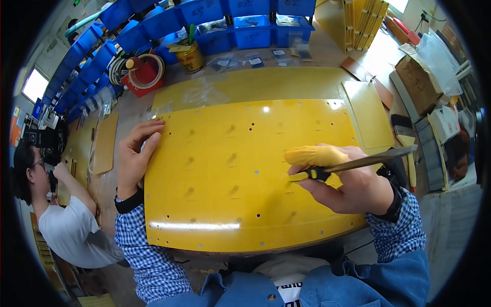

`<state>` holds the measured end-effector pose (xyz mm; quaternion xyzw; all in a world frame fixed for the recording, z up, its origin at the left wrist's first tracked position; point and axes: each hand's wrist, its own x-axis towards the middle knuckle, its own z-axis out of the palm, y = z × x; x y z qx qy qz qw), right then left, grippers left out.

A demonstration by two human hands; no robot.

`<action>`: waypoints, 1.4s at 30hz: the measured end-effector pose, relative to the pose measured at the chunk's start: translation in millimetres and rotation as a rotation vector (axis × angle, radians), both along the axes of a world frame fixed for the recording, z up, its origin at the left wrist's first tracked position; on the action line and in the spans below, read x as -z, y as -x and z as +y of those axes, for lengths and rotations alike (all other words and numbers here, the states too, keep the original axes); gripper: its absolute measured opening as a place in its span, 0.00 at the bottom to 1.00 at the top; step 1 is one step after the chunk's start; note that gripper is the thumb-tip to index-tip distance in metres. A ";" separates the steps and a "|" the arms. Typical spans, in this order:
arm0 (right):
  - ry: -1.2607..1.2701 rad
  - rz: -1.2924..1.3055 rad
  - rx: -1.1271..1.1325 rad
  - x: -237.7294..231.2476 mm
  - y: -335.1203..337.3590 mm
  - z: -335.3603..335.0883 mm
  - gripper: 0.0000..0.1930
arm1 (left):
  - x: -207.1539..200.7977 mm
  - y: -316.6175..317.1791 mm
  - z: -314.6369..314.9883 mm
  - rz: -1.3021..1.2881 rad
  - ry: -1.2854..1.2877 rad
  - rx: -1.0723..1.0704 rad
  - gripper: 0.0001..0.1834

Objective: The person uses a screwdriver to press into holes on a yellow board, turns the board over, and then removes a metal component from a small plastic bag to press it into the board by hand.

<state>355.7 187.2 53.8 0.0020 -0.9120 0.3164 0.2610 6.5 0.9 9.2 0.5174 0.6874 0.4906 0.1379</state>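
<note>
A large yellow panel [215, 174] with several holes, metal fasteners and small raised pegs lies flat on the bench in front of me. My left hand [138, 151] rests at its upper left edge, thumb and bent fingers apart and the fingertips by the corner. Over the panel's right half, my right hand [342, 179] is closed around the black and yellow handle of a file [371, 160]. The file's long grey blade points right, back over the wrist. Yellow covering sits on one finger of this hand. The handle's end hangs near the panel; contact is unclear.
Another yellowish sheet [266, 82] lies behind the panel. Blue bins [251, 31], a tin [190, 57] and tape rolls [146, 74] line the back. A brush [406, 140] and cardboard box [417, 84] stand right. A co-worker [76, 220] works at left.
</note>
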 end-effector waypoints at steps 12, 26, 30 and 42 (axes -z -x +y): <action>0.042 0.018 -0.015 -8.4 -2.9 -1.2 0.18 | -2.6 -1.8 0.9 -0.005 0.004 -0.009 0.11; -0.003 0.060 -0.013 -2.7 0.6 4.5 0.17 | 2.7 2.3 -0.5 -0.005 -0.003 0.005 0.10; 0.004 -0.031 -0.015 -3.7 -0.8 -0.3 0.16 | -3.2 -0.7 2.6 -0.008 -0.002 -0.003 0.10; 0.036 -0.180 -0.011 -7.2 -2.5 -1.4 0.19 | 1.3 -0.2 -1.4 -0.006 0.003 0.007 0.11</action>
